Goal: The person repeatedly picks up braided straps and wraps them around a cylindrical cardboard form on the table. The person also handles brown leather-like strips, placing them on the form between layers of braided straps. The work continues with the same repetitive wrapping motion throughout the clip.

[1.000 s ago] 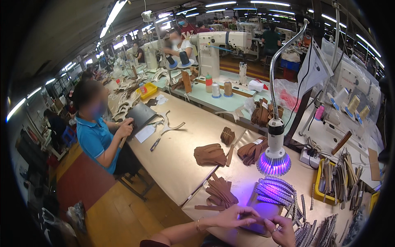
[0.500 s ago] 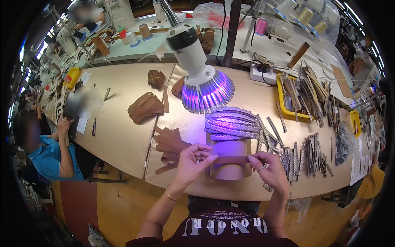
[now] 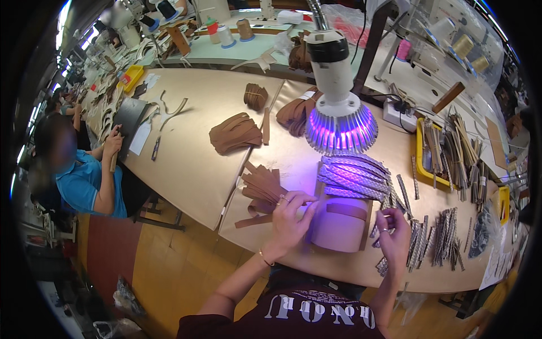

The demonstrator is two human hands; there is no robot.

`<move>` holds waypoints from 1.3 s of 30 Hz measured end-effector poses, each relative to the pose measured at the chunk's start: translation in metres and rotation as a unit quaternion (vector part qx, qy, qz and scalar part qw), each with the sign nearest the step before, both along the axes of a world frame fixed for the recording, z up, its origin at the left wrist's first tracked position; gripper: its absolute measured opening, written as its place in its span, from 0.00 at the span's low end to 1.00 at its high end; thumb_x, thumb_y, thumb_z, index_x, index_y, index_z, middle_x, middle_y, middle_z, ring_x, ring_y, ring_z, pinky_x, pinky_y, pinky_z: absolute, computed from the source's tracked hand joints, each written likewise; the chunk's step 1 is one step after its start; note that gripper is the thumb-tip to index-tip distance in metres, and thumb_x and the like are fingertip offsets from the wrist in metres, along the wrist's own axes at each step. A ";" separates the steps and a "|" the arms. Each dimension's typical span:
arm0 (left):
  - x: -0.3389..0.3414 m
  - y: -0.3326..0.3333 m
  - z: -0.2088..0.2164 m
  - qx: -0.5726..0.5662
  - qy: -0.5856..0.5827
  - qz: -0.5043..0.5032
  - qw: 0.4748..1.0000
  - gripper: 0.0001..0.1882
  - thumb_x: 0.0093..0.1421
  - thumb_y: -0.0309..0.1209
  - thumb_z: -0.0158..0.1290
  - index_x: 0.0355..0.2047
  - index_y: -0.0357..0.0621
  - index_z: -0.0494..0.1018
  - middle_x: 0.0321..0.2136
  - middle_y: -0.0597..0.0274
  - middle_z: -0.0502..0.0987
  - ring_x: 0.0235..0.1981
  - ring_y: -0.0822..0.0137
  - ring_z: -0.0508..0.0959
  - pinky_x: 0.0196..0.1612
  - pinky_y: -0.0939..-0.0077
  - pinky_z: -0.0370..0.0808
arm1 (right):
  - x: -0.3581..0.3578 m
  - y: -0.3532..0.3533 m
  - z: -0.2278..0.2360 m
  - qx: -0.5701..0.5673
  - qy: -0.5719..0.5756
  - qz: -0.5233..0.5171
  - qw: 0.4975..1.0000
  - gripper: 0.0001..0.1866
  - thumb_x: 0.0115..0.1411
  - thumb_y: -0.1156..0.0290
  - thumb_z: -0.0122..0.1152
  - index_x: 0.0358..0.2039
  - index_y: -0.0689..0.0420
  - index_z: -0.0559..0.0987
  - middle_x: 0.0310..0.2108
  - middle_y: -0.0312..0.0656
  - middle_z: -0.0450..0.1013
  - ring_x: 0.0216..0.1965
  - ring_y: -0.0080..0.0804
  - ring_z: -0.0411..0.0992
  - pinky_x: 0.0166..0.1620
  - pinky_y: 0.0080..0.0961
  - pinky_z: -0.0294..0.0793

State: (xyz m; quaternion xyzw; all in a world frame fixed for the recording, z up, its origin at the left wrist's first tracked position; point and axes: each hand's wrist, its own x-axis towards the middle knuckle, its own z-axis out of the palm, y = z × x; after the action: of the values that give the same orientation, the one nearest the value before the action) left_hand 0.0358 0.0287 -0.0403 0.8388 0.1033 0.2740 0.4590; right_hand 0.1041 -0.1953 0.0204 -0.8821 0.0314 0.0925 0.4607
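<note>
A flat brown strip lies across a curved tan form in front of me. Behind it, several grey braided strips are laid side by side over the same form, lit violet by the lamp. My left hand is at the form's left side, fingers stretched and apart, holding nothing that I can see. To the right of the form, my right hand is over loose braided strips. Its fingers are curled together, and whatever is between them is hidden.
Brown strips fan out left of the form, with brown bundles behind. A yellow basket of strips stands at the right. A co-worker sits at the left, holding something narrow. Thread spools stand at the back.
Both hands have let go of the brown strip, which now lies on the form. My right hand has moved right to the loose braided strips. The view has swung left.
</note>
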 end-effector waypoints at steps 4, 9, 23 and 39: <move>-0.013 0.036 -0.007 0.203 0.070 0.003 0.977 0.08 0.55 0.28 0.61 0.35 0.38 0.78 0.35 0.57 0.77 0.37 0.56 0.76 0.44 0.63 0.73 | -0.002 -0.005 0.013 0.005 -0.079 0.019 0.997 0.08 0.62 0.71 0.64 0.34 0.65 0.78 0.21 0.39 0.73 0.20 0.21 0.67 0.24 0.21 0.69; -0.017 0.053 -0.016 0.202 0.180 -0.008 0.963 0.08 0.55 0.27 0.60 0.33 0.35 0.78 0.37 0.54 0.76 0.41 0.53 0.76 0.44 0.61 0.73 | -0.011 0.010 0.024 0.011 -0.135 0.095 0.986 0.09 0.60 0.71 0.66 0.32 0.64 0.79 0.20 0.39 0.73 0.21 0.24 0.69 0.28 0.24 0.70; -0.015 0.072 -0.009 0.178 0.118 -0.089 0.973 0.05 0.55 0.26 0.57 0.29 0.36 0.79 0.35 0.48 0.77 0.38 0.50 0.77 0.44 0.60 0.74 | -0.014 0.045 0.043 -0.002 -0.149 0.274 0.950 0.11 0.59 0.63 0.66 0.32 0.59 0.81 0.26 0.44 0.78 0.23 0.35 0.77 0.29 0.30 0.75; -0.056 0.013 0.008 -0.250 -0.066 0.057 0.964 0.11 0.68 0.24 0.46 0.37 0.28 0.77 0.41 0.56 0.74 0.38 0.71 0.78 0.42 0.77 0.79 | -0.025 0.124 0.004 0.087 -0.087 0.399 0.909 0.15 0.64 0.61 0.56 0.37 0.62 0.80 0.32 0.51 0.77 0.37 0.52 0.75 0.39 0.45 0.74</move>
State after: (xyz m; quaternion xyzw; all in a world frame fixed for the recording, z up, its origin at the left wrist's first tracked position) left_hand -0.0206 0.0416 -0.0326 0.6700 0.1857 0.3198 0.6437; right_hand 0.0796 -0.0717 0.0247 -0.7821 -0.3715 0.1942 0.4610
